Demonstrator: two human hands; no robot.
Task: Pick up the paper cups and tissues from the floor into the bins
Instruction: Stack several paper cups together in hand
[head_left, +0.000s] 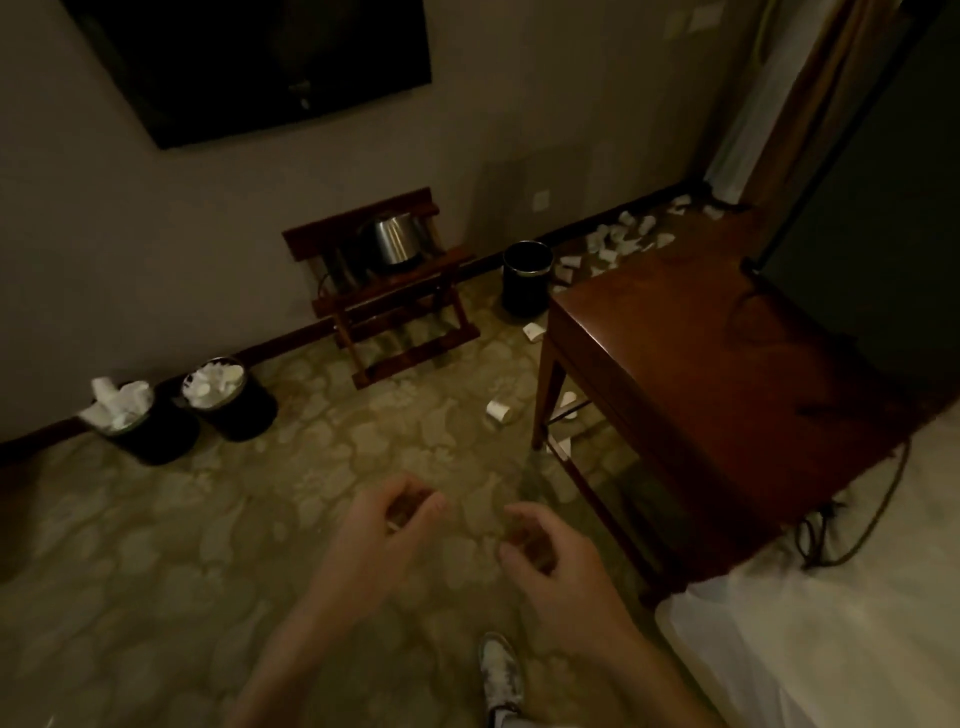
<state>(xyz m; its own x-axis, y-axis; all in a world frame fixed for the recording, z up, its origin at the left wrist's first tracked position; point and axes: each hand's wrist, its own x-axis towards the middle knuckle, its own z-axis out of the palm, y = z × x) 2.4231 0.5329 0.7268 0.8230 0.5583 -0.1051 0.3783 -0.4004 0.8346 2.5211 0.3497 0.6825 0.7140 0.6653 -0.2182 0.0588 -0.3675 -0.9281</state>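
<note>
Your left hand (387, 522) and right hand (550, 558) hang side by side over the carpet (182, 545), near you, both with fingers loosely curled. The right hand holds nothing that shows. The left has its thumb drawn close to its fingertips with a pale sliver between them. In the blur you cannot tell whether that is a scrap of tissue or only light.

The nearest paper cup (498, 410) lies on its side on the carpet, farther out than both hands and just left of the table (701, 338) leg. It sits between your hands' lines but closer to the right one, so I judge the right hand the shorter reach. Its long axis seems to run roughly left to right, though it is too small to be sure. A grip across its side from above would likely suit.

More cups lie under the table, and a heap of cups and tissues (618, 241) spreads along the far wall to the right.

The two full bins (156, 441) stand far left and are piled over their rims. The black bin (524, 293), beyond the cup and slightly right, looks empty, so it is probably the better target.
</note>
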